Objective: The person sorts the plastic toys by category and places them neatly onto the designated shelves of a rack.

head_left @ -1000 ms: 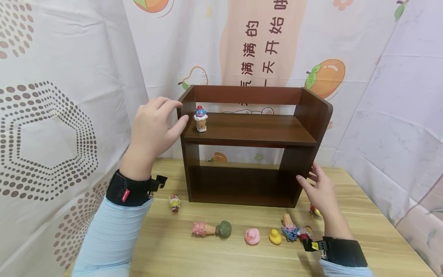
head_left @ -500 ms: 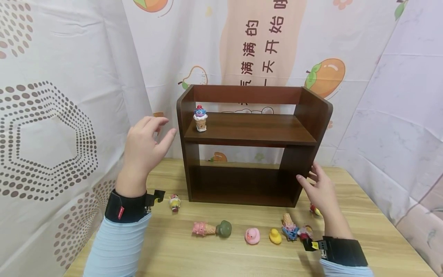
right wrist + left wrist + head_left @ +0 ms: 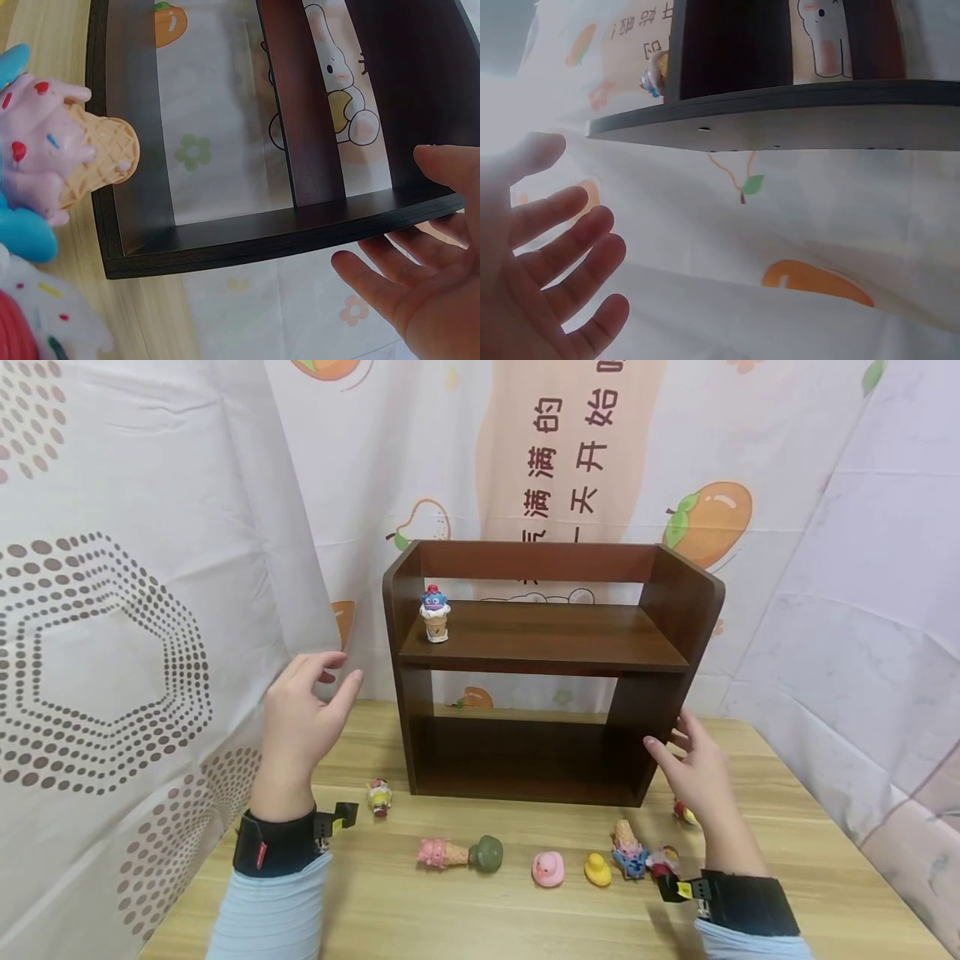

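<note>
A dark brown two-tier wooden shelf (image 3: pixel 543 652) stands on the table, also filling the top of the left wrist view. On its upper board, at the left, sits an ice-cream-cone figurine (image 3: pixel 435 614) with a blue face and red top. My left hand (image 3: pixel 306 714) is in the air left of the shelf, fingers loosely bent and apart, nothing in it; its palm shows in the left wrist view. My right hand (image 3: pixel 696 772) holds the shelf's right side panel (image 3: pixel 315 240), thumb at the front edge and fingers along the outer face.
Toys lie before the shelf: a small yellow-clad figurine (image 3: pixel 379 797), a pink ice-cream cone (image 3: pixel 442 853), a green round-topped toy (image 3: pixel 487 854), a pink duck (image 3: pixel 548 869), a yellow duck (image 3: pixel 597 870), a blue-and-pink cone figurine (image 3: pixel 630 852). Another figurine (image 3: pixel 663 862) lies near my right wrist.
My left hand has moved down and to the left, away from the shelf's upper left edge. My right hand has stayed at the right panel. The figurine on the upper board has not moved.
</note>
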